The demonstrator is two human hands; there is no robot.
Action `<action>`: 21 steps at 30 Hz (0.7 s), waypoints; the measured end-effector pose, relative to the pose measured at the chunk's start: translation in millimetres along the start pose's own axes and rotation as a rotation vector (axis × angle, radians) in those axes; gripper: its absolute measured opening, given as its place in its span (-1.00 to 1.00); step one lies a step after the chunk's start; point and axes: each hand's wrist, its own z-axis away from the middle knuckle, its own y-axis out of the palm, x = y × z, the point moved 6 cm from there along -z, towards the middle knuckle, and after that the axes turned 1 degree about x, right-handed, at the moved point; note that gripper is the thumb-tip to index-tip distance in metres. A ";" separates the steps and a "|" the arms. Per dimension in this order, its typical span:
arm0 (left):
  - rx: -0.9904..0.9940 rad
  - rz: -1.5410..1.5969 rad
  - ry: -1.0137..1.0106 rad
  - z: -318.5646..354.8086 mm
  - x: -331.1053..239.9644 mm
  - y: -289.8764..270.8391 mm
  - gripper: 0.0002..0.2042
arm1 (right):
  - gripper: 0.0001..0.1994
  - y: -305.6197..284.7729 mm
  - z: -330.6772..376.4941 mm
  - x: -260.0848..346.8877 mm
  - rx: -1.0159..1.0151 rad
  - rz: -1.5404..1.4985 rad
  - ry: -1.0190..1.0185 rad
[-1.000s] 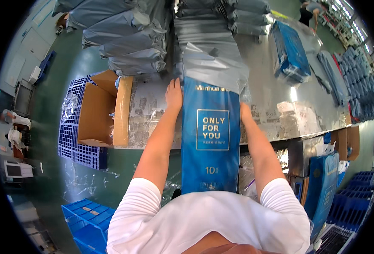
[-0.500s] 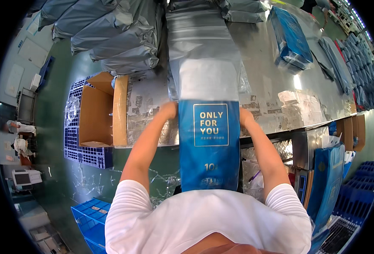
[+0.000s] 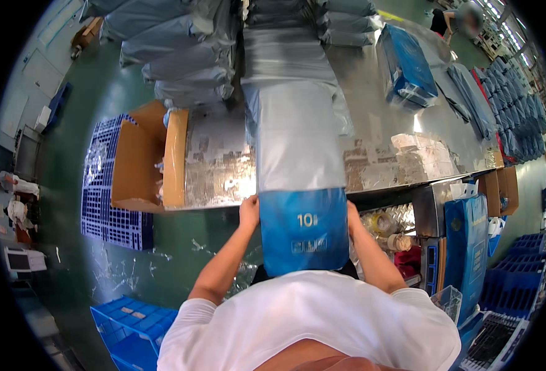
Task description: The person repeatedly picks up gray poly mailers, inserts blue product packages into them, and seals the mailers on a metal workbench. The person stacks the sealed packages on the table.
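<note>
A blue printed package [image 3: 304,238] stretches from the table edge to my body. Its far part is inside a grey plastic mailing bag [image 3: 301,139], whose mouth crosses the package. At the bag mouth's left corner my left hand [image 3: 249,212] is closed on the bag's edge. My right hand [image 3: 353,217] grips the same edge on the other side, its fingers partly hidden behind the bag and package. More grey bags lie under and beyond this one on the metal table [image 3: 372,111].
Stacked filled grey bags [image 3: 186,59] stand at the far left. An open cardboard box [image 3: 138,164] sits on a blue pallet [image 3: 97,204]. Another blue package [image 3: 407,65] lies at the table's far right. A blue crate [image 3: 134,331] is at lower left; a blue package [image 3: 464,247] stands on the right.
Both hands have moved toward my body, drawing the grey bag further over the blue package. Its large printed square is now covered.
</note>
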 end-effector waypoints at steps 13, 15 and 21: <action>0.695 -0.709 -0.037 61.7 7.9 -26.7 -0.83 | -0.73 -14.6 25.9 -50.9 0.550 0.630 0.329; 0.698 -0.640 0.140 72.7 5.3 -24.2 -0.82 | -0.70 -19.2 34.0 -58.4 0.554 0.535 0.430; 0.419 -0.471 0.290 -59.2 -75.3 -4.7 -0.75 | -0.71 2.1 -51.5 59.3 0.202 0.325 -0.233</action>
